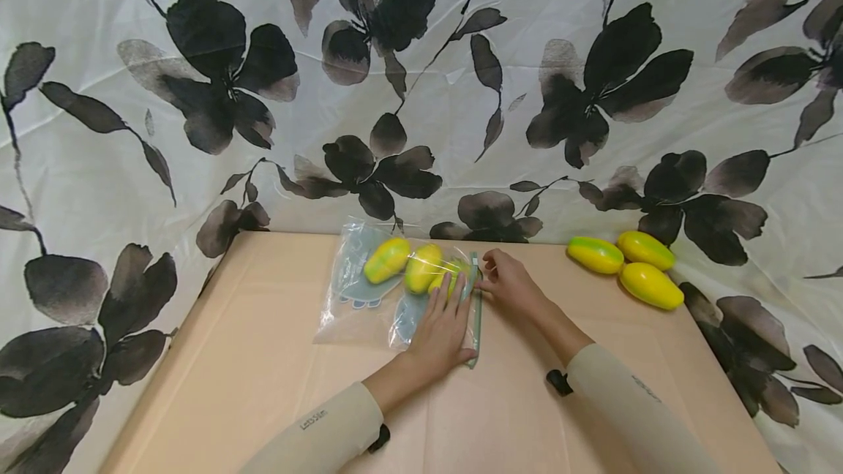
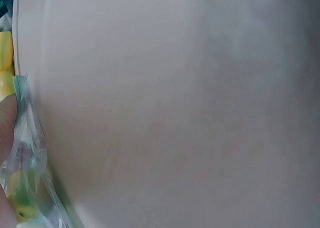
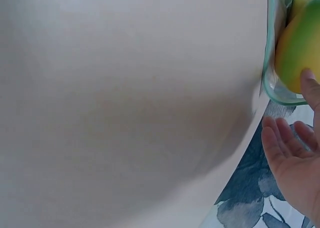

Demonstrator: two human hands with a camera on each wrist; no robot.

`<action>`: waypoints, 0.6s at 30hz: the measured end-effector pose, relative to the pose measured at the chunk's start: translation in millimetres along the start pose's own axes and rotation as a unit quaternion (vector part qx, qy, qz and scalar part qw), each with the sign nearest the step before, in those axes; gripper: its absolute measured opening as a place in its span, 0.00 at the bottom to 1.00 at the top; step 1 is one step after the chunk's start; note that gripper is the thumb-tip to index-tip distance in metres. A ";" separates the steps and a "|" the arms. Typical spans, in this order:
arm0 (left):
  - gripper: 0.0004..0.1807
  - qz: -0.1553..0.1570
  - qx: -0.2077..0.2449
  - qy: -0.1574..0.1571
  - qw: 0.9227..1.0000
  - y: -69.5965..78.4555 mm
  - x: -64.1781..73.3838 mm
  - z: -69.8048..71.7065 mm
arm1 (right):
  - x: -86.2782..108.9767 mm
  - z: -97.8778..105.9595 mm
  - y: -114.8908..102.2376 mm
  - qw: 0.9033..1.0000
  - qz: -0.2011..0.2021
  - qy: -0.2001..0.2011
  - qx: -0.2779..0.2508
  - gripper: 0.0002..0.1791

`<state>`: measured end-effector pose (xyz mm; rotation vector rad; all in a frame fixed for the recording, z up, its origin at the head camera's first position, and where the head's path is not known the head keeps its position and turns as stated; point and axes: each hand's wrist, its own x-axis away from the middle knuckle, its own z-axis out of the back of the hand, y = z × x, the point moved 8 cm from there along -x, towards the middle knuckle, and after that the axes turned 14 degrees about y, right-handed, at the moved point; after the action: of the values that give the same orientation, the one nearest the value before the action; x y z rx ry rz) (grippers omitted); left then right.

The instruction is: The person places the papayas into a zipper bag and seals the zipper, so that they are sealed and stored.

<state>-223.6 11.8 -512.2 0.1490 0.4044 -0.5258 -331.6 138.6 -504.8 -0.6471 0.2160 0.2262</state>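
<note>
A clear bag point(image 1: 400, 295) with blue print lies near the far edge of the peach tabletop point(image 1: 263, 386), left of the middle. Inside, from left to right, are a yellow-green fruit point(image 1: 386, 260), a second fruit point(image 1: 424, 268) just beside it and a third fruit point(image 1: 440, 284), partly hidden by fingers. The left hand point(image 1: 440, 331) rests on the right part of the bag, its fingers fairly straight and slightly spread, pointing away from the person, the thumb near the lower end of the green strip point(image 1: 474, 350) along the bag's right edge. In the right wrist view this strip curves round a fruit. The right hand point(image 1: 510, 282) is beside the upper part of the strip. Its fingers are loosely bent and apart from the thumb; that view shows the thumb over the fruit in the bag, though I cannot tell whether plastic lies between them. Farther right, well apart from the bag, three loose fruits point(image 1: 651, 285) sit close together near the tabletop's far right corner. Floral cloth point(image 1: 435, 115) hangs behind.
</note>
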 end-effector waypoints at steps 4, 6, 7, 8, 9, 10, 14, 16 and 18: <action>0.69 0.003 -0.005 -0.005 1.000 -1.0 -0.4 -0.8 | -1.8 -1.3 -0.1 1.000 -0.004 -0.004 0.003 0.34; 0.70 0.004 -0.008 -0.009 1.000 -1.8 -0.4 -0.8 | -1.7 -2.4 0.5 1.000 -0.009 -0.008 0.000 0.34; 0.70 0.005 -0.012 -0.010 1.000 -2.5 -0.3 -0.9 | -1.4 -2.6 0.5 1.000 -0.010 -0.009 -0.002 0.33; 0.70 0.007 -0.014 -0.011 1.000 -3.4 -0.2 -0.9 | -1.0 -2.5 0.4 1.000 -0.012 -0.010 -0.004 0.33; 0.70 0.009 -0.015 -0.012 1.000 -4.5 -0.1 -0.8 | -0.4 -1.8 0.0 1.000 -0.014 -0.010 -0.008 0.33; 0.71 0.011 -0.017 -0.014 1.000 -5.6 -0.1 -0.9 | 0.3 -0.8 -0.2 1.000 -0.015 -0.009 -0.011 0.33; 0.70 0.020 -0.013 -0.021 0.999 -9.7 0.8 -1.7 | 4.6 5.3 1.5 1.000 -0.017 -0.006 -0.019 0.32; 0.71 0.022 -0.010 -0.022 0.999 -10.9 1.1 -1.9 | 7.4 8.9 5.0 1.000 -0.020 -0.005 -0.016 0.32; 0.71 0.024 -0.003 -0.019 1.000 -11.9 1.1 -1.7 | 10.8 13.6 9.6 1.000 -0.026 -0.005 -0.012 0.32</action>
<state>-229.4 1.5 -514.6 0.1413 0.3638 -0.4793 -322.2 156.0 -502.6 -0.6737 0.1869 0.1819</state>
